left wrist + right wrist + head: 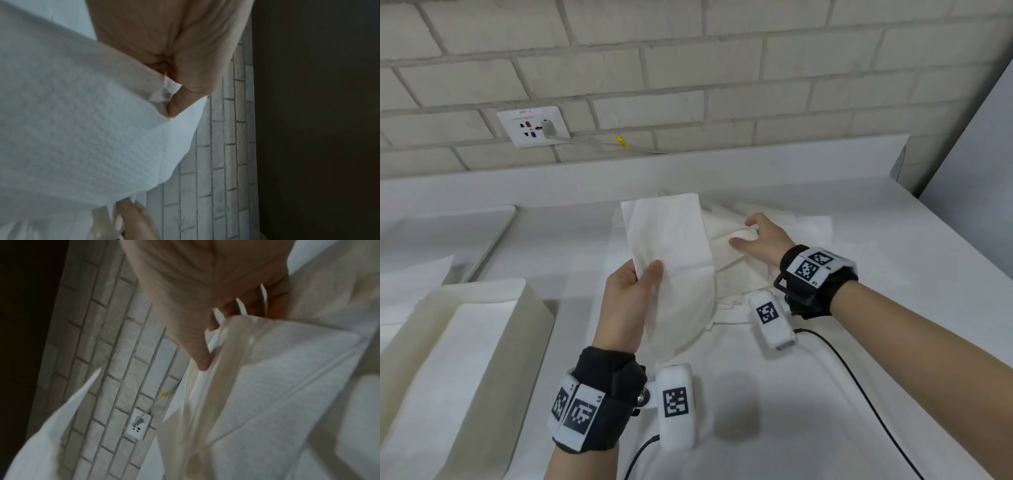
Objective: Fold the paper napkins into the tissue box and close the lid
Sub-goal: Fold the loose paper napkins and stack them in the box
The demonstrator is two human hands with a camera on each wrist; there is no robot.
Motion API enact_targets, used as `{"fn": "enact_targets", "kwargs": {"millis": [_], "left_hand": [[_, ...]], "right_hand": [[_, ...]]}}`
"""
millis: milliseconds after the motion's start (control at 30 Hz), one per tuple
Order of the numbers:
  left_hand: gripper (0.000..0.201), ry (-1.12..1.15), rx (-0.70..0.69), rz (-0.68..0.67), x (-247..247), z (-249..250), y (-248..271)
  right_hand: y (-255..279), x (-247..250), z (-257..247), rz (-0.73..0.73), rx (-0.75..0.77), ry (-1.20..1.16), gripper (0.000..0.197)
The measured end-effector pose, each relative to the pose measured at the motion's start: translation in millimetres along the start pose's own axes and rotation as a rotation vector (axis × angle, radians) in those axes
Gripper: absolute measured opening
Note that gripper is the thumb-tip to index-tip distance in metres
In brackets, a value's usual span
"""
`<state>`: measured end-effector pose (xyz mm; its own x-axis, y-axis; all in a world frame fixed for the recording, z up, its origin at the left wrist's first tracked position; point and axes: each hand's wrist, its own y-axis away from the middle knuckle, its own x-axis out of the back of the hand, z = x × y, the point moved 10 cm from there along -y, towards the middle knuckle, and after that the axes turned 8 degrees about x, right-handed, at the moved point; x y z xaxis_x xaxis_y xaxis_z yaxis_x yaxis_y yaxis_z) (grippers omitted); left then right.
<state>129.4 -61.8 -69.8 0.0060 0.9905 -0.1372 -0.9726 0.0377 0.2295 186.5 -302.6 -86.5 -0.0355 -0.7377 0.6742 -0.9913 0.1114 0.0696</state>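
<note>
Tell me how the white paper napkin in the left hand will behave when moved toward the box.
Likely floppy: the white embossed paper napkin bows below where the left hand pinches it. Probably very light, since a thumb-and-finger pinch carries it. It may tear or crumple if tugged; the sheet looks thin.

Folded napkin (pixel 671 246): white, embossed, long strip, held upright above counter, lower corner pinched in left hand (pixel 625 301).
Loose napkins (pixel 726 240): white, crumpled, overlapping heap on counter behind strip; right hand (pixel 760 240) grips one.
Tissue box (pixel 465 359): cream, rectangular, open-topped, at left, white sheet inside. Lid not identifiable.
</note>
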Motion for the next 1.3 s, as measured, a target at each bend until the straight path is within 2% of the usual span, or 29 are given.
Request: {"fn": "enact_targets", "kwargs": {"millis": [67,233,333,467,567,700,767,900,967,1033,1133,1233,1300], "left_hand": [[0.014,0.022,0.004,0.018,5.8,-0.8,-0.8],[0.015,0.049,0.0,0.064,19.7,-2.3,-2.3],[0.016,0.024,-0.003,0.056,19.3,-2.2,-0.5],[0.015,-0.009,-0.006,0.051,18.2,-2.8,2.4],[0.015,-0.01,-0.014,0.054,21.2,-2.6,3.3],[0.015,0.006,-0.034,0.069,25.9,0.1,3.7],[0.026,0.02,-0.063,0.085,29.3,2.9,3.9],[0.071,0.037,-0.16,0.147,38.5,8.9,6.6],[0.079,0.019,-0.204,0.148,38.1,12.5,7.9],[0.077,-0.04,-0.223,0.15,36.4,14.6,7.3],[0.059,-0.135,-0.182,0.176,35.1,9.5,3.8],[0.04,-0.122,-0.127,0.189,36.0,4.8,-2.2],[0.021,-0.055,-0.092,0.108,24.2,10.0,-1.3]], "right_hand": [[-1.0,0.4,-8.2,0.003,0.068,-0.017,0.055],[0.6,5.0,-23.1,0.073,0.147,0.329,0.037],[-0.8,-2.3,-23.6,0.03,0.128,0.244,0.039],[-5.1,1.1,-32.0,0.056,0.15,0.108,0.035],[-5.9,6.7,-42.4,0.093,0.18,0.098,0.02],[-2.9,12.3,-50.6,0.125,0.232,0.124,0.02],[0.9,23.7,-56.7,0.197,0.284,0.07,0.019],[13.9,54.7,-71.7,0.356,0.364,-0.03,0.021],[16.5,65.3,-74.7,0.395,0.376,-0.073,0.02],[17.7,73.8,-76.5,0.418,0.375,-0.115,0.019],[17.7,79.8,-76.3,0.398,0.342,-0.283,0.018],[19.6,71.3,-76.4,0.301,0.304,-0.548,0.019],[26.3,59.0,-83.4,0.202,0.307,-0.649,0.015]]}}
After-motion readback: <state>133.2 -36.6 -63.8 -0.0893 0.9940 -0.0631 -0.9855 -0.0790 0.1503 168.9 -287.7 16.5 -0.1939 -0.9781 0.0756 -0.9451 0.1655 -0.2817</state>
